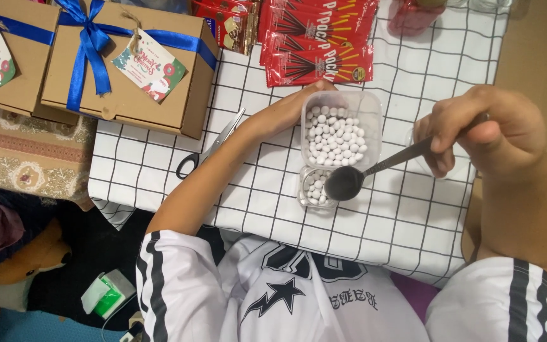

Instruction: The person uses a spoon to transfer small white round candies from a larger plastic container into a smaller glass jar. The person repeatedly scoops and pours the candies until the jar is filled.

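While the right hand (485,130) clenches its grip, the spoon (375,170) slants bowl-down-left over the small cup (314,188).

From my remote view, the white black-gridded tablecloth (406,221) lies bare in front of and right of the large clear plastic tub of white round candies (340,126), so passage is open there. Red snack packets (318,44) block the far side. Black-handled steel scissors (210,149) and the blue-ribboned brown cardboard gift box (121,69) obstruct the left. My left forearm (223,171) crosses the near-left approach.
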